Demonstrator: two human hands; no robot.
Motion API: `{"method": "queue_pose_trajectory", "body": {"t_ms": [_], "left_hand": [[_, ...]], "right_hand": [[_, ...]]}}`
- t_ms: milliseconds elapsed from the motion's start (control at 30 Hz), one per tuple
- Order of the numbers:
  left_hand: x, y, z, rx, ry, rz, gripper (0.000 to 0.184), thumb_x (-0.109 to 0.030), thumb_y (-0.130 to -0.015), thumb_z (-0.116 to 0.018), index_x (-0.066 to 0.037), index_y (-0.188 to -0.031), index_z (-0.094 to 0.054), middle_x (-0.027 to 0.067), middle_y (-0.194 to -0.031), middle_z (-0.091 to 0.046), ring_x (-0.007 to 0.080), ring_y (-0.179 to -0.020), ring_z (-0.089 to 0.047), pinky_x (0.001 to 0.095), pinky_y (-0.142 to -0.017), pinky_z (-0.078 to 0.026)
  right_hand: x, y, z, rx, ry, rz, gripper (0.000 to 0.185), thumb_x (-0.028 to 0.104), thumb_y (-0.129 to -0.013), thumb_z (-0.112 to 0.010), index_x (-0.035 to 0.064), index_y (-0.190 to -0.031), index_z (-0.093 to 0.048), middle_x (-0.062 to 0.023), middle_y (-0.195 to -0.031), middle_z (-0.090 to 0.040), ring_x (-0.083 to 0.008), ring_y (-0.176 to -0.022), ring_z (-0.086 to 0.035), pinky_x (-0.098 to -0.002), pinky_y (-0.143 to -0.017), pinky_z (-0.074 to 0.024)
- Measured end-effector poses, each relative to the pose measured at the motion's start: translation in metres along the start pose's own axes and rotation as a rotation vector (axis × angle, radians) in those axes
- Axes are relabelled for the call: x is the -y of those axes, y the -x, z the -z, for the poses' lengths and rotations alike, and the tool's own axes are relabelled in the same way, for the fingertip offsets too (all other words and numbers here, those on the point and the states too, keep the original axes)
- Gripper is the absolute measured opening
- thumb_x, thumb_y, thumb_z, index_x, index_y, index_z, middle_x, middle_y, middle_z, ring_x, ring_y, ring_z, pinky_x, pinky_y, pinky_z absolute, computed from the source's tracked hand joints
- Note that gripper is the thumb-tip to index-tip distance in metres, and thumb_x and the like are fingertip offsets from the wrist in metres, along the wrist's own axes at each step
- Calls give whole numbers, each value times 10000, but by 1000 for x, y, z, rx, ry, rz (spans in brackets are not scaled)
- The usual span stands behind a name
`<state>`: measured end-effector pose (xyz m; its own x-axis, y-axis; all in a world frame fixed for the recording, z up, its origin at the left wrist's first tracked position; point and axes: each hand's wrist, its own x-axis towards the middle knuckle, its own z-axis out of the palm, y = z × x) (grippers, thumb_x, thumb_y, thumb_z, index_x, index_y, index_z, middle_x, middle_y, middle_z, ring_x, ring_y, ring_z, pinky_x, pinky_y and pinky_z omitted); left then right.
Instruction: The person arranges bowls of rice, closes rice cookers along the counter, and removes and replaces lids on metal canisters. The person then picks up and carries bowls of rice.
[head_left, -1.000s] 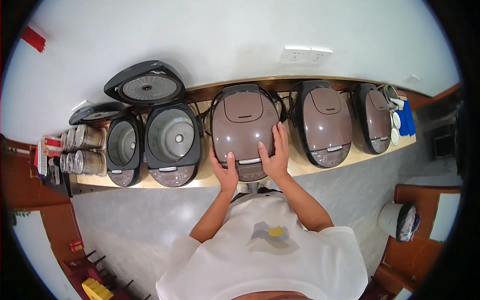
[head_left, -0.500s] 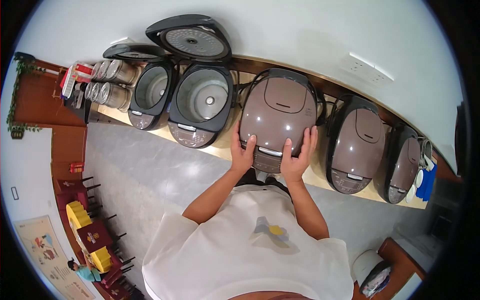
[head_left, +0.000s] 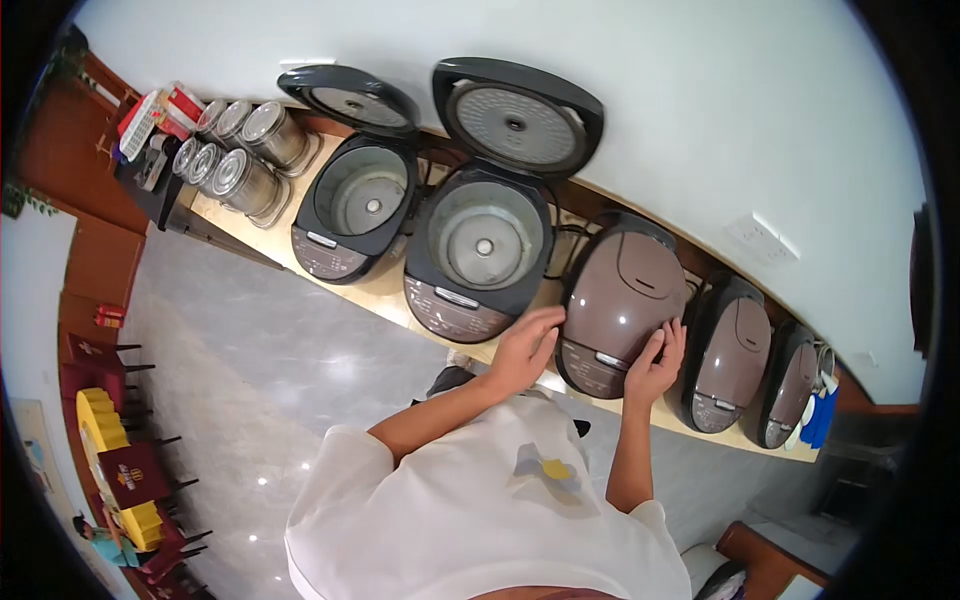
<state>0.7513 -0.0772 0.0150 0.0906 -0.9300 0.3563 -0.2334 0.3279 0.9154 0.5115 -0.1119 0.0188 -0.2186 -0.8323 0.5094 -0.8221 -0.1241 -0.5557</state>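
Note:
A brown rice cooker (head_left: pixel 622 290) with its lid down stands in front of me. My right hand (head_left: pixel 655 362) rests against the right front side of it, fingers stretched out. At its front left is my left hand (head_left: pixel 528 350), fingers extended and thumb apart; whether the fingertips touch the casing I cannot tell. Just left of that hand, a larger open rice cooker (head_left: pixel 462 312) has its lid raised and no inner pot visible inside its metal well. Farther left, another open rice cooker (head_left: pixel 328 258) also shows a bare well.
Two more closed rice cookers, one nearer (head_left: pixel 728 365) and one farther (head_left: pixel 787 390), stand on the right. Glass jars (head_left: pixel 248 182) occupy the left end of the wooden shelf (head_left: pixel 385 305). A socket strip (head_left: pixel 762 238) is on the wall. A person (head_left: pixel 108 543) sits far left.
My view has turned and shifted left, so the cookers appear lower and farther right. My left hand has come off the lid's front to its left side; my right hand stays at the right side.

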Motion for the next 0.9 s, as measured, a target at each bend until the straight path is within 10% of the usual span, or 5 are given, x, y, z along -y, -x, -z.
{"method": "queue_pose_trajectory", "body": {"t_ms": [233, 633, 900], "left_hand": [[-22, -32, 106, -166, 35, -51, 148, -4, -974, -630, 20, -1101, -702, 152, -981, -719, 250, -892, -706, 319, -776, -554], [61, -51, 187, -351, 136, 171, 425, -239, -1108, -452, 44, -1422, -496, 178, -1452, -541, 272, -1364, -506, 362, -1139, -376], [81, -76, 190, -308, 489, 428, 795, -589, -1100, -207, 55, -1538, -364, 188, -1593, -402, 281, -1496, -350, 394, -1241, -221]], "right_hand": [[171, -125, -76, -48, -651, -6, 490, 202, -1077, -549, -51, -1489, -470, -202, -1493, -537, -288, -1384, -512, -395, -1152, -394], [192, -111, -134, 42, -870, -58, 472, 358, -1123, -368, -29, -1238, -613, -182, -1342, -626, -234, -1191, -592, -397, -1085, -418], [180, 3, -128, 93, -660, 53, 558, 379, -1062, -436, -76, -1372, -528, -259, -1546, -448, -359, -1431, -446, -453, -1198, -320]]}}
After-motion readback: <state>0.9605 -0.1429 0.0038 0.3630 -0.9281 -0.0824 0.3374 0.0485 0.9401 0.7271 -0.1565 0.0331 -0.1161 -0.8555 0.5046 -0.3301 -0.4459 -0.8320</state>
